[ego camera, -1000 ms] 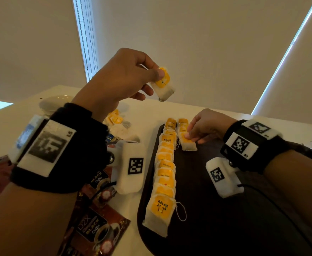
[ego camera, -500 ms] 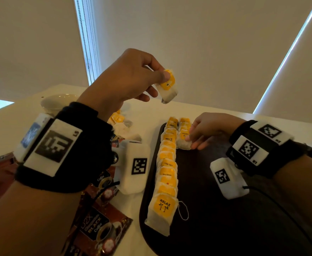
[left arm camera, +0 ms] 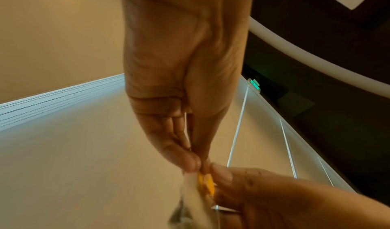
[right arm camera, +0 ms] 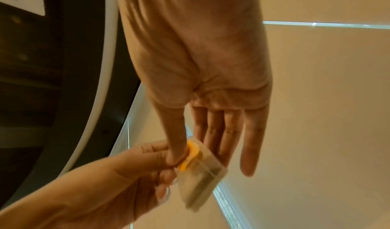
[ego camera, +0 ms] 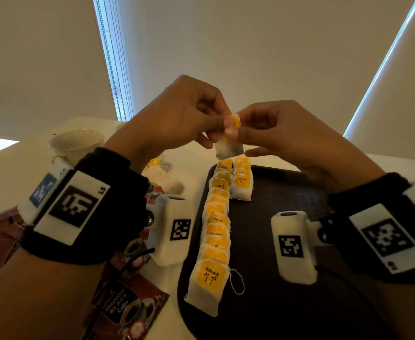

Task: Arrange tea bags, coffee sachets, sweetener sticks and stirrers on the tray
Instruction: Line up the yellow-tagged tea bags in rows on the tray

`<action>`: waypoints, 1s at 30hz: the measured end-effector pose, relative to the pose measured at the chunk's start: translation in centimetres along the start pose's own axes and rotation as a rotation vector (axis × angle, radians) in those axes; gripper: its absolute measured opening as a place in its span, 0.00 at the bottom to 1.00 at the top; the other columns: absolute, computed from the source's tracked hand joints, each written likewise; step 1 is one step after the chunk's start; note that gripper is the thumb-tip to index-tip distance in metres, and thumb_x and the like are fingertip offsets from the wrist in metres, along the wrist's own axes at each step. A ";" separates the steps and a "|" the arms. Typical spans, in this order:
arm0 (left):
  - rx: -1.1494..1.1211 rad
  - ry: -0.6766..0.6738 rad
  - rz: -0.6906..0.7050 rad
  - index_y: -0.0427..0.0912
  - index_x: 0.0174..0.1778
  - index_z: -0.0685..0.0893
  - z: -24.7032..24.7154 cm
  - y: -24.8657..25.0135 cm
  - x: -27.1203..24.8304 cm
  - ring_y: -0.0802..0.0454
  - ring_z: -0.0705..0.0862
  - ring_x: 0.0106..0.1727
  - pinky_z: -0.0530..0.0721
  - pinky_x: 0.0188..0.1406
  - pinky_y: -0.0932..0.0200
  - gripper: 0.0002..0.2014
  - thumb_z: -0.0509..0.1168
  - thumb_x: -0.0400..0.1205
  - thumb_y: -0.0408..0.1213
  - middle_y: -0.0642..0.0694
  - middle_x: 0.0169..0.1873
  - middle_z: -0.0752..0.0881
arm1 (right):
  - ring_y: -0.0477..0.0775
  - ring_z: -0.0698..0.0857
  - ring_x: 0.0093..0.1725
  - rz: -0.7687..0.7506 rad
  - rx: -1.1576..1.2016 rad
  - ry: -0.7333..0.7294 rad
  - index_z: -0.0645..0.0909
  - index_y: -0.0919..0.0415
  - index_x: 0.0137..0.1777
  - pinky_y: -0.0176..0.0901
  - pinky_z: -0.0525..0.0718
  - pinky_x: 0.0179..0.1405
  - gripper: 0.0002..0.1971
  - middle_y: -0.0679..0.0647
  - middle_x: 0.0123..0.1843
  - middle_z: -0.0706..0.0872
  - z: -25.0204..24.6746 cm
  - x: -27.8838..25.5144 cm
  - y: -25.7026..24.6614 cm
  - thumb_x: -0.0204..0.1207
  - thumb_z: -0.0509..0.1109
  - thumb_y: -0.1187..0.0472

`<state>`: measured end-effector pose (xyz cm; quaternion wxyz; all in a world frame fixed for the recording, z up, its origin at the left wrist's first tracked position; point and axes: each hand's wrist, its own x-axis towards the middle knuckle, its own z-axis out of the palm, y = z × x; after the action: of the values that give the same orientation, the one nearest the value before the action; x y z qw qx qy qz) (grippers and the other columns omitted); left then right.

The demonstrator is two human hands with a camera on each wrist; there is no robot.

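Both hands meet in the air above the far end of the dark tray. My left hand pinches the top of a white tea bag with a yellow tag. My right hand pinches the same tea bag by its tag, thumb in front, the other fingers straight behind it. On the tray lies a long row of tea bags with yellow labels, and a short second row beside it at the far end.
Coffee sachets lie on the white table left of the tray. More loose tea bags sit behind my left wrist, and a white cup stands at the far left. The tray's right half is bare.
My right hand has lifted off the short row on the tray and come up to the tea bag that my left hand holds. Both hands now pinch it.
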<state>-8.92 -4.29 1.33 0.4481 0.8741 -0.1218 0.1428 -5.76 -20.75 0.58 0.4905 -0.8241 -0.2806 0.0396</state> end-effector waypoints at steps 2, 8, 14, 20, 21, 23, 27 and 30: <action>-0.004 0.027 0.038 0.40 0.43 0.87 0.3 0.2 0.0 0.57 0.86 0.32 0.87 0.32 0.66 0.02 0.70 0.77 0.34 0.49 0.31 0.87 | 0.50 0.89 0.48 -0.015 -0.018 0.067 0.84 0.56 0.49 0.41 0.89 0.47 0.08 0.56 0.48 0.89 0.1 0.0 0.1 0.71 0.74 0.59; 0.033 0.188 0.091 0.45 0.54 0.86 0.5 0.5 0.0 0.58 0.87 0.37 0.85 0.29 0.68 0.15 0.71 0.76 0.48 0.53 0.41 0.87 | 0.43 0.88 0.35 0.083 0.064 0.150 0.82 0.57 0.39 0.35 0.88 0.35 0.06 0.51 0.38 0.87 -0.9 -0.1 1.1 0.68 0.77 0.65; -0.082 0.450 0.106 0.43 0.56 0.84 -1.9 0.4 -0.3 0.57 0.88 0.36 0.84 0.28 0.65 0.17 0.70 0.78 0.50 0.50 0.44 0.89 | 0.51 0.86 0.36 0.325 -0.014 0.101 0.83 0.66 0.43 0.40 0.88 0.38 0.09 0.57 0.39 0.86 -0.9 0.4 3.8 0.66 0.79 0.66; -0.141 0.539 0.070 0.42 0.55 0.83 -3.0 0.0 -0.3 0.61 0.85 0.33 0.82 0.29 0.69 0.15 0.68 0.80 0.49 0.52 0.41 0.88 | 0.49 0.85 0.31 0.574 -0.069 -0.063 0.80 0.65 0.45 0.41 0.89 0.34 0.11 0.58 0.35 0.86 0.1 1.2 5.7 0.66 0.78 0.69; -0.142 0.538 0.068 0.43 0.54 0.83 -3.0 0.0 -0.3 0.61 0.85 0.33 0.82 0.29 0.69 0.14 0.68 0.80 0.49 0.53 0.41 0.88 | 0.48 0.85 0.30 0.607 -0.076 -0.094 0.80 0.65 0.47 0.39 0.89 0.32 0.12 0.58 0.35 0.86 0.2 1.4 5.7 0.66 0.78 0.69; -0.149 0.538 0.068 0.43 0.54 0.83 -3.1 0.0 -0.3 0.61 0.85 0.33 0.83 0.29 0.69 0.13 0.68 0.80 0.48 0.53 0.41 0.88 | 0.47 0.86 0.31 0.674 -0.096 -0.164 0.80 0.64 0.52 0.38 0.87 0.29 0.15 0.57 0.37 0.87 0.6 1.8 5.6 0.67 0.78 0.68; -0.162 0.534 0.082 0.44 0.52 0.83 -3.4 0.0 -0.5 0.62 0.85 0.32 0.83 0.31 0.69 0.12 0.68 0.80 0.48 0.52 0.40 0.88 | 0.48 0.86 0.35 0.741 -0.121 -0.192 0.78 0.63 0.52 0.35 0.85 0.29 0.15 0.57 0.38 0.87 1.4 2.3 5.8 0.68 0.77 0.69; -0.158 0.525 0.085 0.44 0.52 0.83 -3.6 0.0 -0.6 0.62 0.85 0.33 0.81 0.31 0.70 0.12 0.67 0.81 0.48 0.52 0.40 0.87 | 0.51 0.85 0.36 0.712 -0.126 -0.124 0.78 0.68 0.46 0.39 0.87 0.38 0.12 0.60 0.38 0.85 1.9 2.7 5.8 0.67 0.77 0.70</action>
<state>-9.94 -1.33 3.12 0.5245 0.7638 -0.0489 0.3731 -1.62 -20.02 -4.62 0.3765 -0.8947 -0.0071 0.2404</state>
